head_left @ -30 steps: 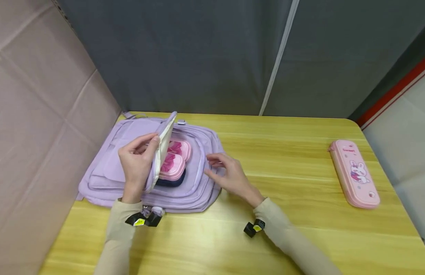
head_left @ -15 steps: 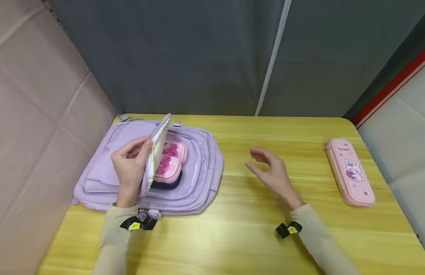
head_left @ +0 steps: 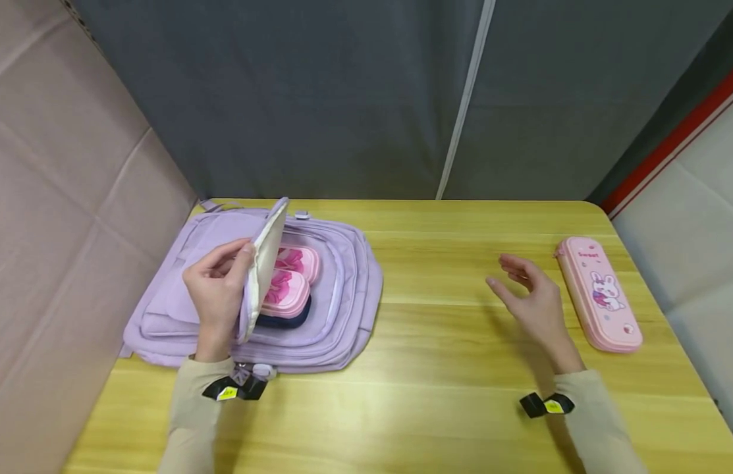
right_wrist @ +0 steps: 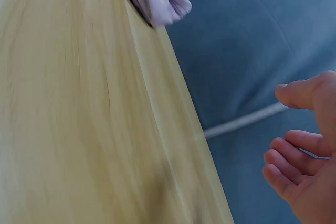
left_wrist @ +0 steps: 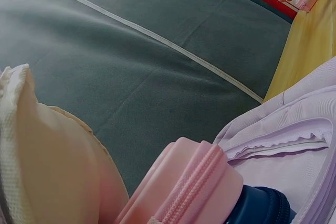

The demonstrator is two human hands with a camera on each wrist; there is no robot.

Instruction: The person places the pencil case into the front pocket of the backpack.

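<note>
Table (head_left: 413, 408) | right hand (head_left: 535, 306), nearer, grip loose, empty, just left of pink case (head_left: 600, 296), long axis fore-aft | left hand (head_left: 215, 289) seemingly pinches flap (head_left: 264, 270)

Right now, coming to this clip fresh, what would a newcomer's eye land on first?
Probably the lilac backpack lying on the table's left, its cream-lined flap held up by the left hand beside pink flower-print cases. Next, the pink rabbit case at the table's far right, with the right hand, holding nothing, just left of it.
</note>
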